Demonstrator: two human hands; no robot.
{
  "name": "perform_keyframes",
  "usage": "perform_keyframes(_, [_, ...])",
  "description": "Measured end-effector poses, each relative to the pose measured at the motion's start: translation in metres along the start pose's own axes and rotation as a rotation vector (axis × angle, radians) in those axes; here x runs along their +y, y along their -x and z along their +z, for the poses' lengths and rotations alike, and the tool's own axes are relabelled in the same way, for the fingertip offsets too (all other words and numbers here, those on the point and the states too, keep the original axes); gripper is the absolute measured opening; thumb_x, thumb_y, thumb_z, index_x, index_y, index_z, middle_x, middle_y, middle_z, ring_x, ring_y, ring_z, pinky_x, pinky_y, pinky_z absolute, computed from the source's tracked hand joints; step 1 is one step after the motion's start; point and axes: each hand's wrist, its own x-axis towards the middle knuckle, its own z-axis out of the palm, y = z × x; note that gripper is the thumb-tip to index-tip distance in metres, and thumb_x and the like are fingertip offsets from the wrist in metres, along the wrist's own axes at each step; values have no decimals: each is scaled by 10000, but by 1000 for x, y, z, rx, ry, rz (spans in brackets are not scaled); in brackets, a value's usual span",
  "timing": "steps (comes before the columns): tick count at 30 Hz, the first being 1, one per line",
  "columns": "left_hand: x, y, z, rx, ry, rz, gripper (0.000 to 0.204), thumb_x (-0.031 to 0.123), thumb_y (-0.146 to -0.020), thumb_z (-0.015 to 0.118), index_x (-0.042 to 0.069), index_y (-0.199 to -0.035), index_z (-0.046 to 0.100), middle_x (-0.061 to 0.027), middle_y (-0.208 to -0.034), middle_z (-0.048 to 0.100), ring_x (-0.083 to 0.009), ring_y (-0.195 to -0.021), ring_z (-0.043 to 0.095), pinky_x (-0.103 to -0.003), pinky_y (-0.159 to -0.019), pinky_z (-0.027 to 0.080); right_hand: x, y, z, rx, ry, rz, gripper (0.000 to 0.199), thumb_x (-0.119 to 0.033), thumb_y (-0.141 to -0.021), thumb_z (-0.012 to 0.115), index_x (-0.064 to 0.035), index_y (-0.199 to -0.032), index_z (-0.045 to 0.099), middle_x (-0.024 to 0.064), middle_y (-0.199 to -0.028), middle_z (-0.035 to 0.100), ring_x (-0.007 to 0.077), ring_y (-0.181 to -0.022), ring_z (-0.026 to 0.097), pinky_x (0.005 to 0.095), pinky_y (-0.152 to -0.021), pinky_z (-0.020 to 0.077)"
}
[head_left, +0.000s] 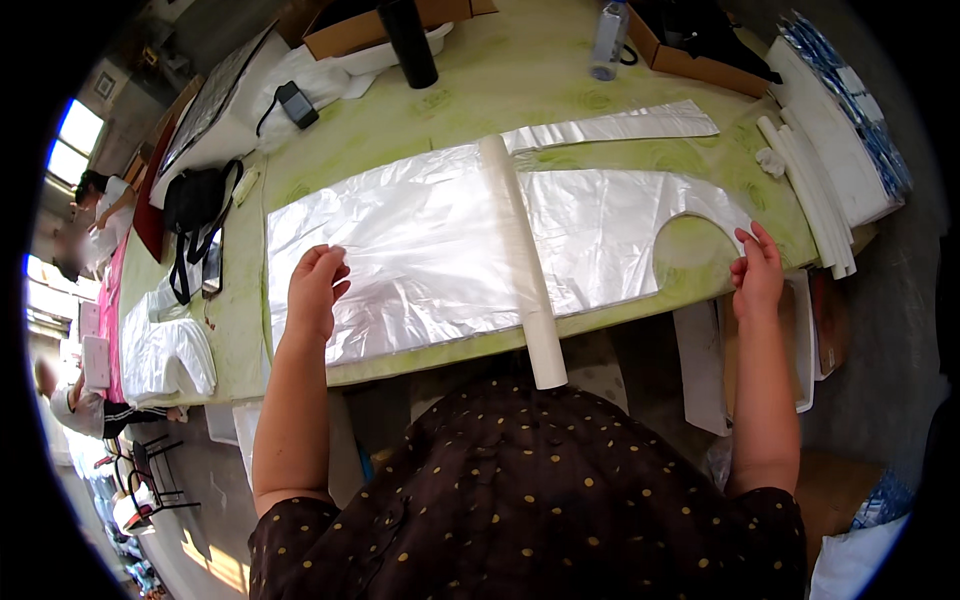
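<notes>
Glossy white plastic sheet (410, 250), apparently weighted flat by cream cylindrical roll (524, 265), 12-to-6 o'clock | left hand (317, 285), 9 o'clock: curled | right hand (759, 277), 3 o'clock: half-curled | grips indeterminable

A pale tube (520, 260) lies across shiny plastic sheeting (410, 230) on the bench (475, 110). The left hand (316, 288) is above the sheeting, the right hand (758, 275) beside its curved end.

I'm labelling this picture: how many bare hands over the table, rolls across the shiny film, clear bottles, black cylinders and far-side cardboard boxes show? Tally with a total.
Hands: 2
Roll across film: 1
Clear bottle: 1
Black cylinder: 1
Cardboard boxes: 2
Total: 7
</notes>
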Motion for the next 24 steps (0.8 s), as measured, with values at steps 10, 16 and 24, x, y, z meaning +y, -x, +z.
perform_keyframes(10, [-25, 12, 72, -43, -550, 1063, 342, 1, -849, 701, 66, -1165, 590, -100, -1224, 594, -274, -1163, 574, -365, -985, 456, 26, 126, 91, -512, 51, -282, 204, -10, -980, 575, -41, -1168, 649, 22, -1088, 680, 90, -856, 603, 225, -781, 491])
perform_keyframes(16, [-49, 59, 136, -346, -827, 855, 274, 188, -841, 690, 74, -1086, 648, -116, -1237, 634, -342, -1200, 566, -450, -1061, 413, 25, 155, 137, -736, 274, -702, 266, 5, -859, 645, -45, -1118, 681, 110, -1203, 669, 277, -1121, 619, 371, -969, 500])
perform_keyframes(24, [-32, 41, 113, -546, -996, 952, 319, 166, -864, 658, 46, -1160, 664, -139, -1299, 625, -335, -1242, 562, -441, -1088, 428, 19, 177, 171, -919, 419, -873, 302, -52, -801, 697, -69, -1102, 706, 97, -1215, 667, 339, -1197, 540, 429, -1048, 451])
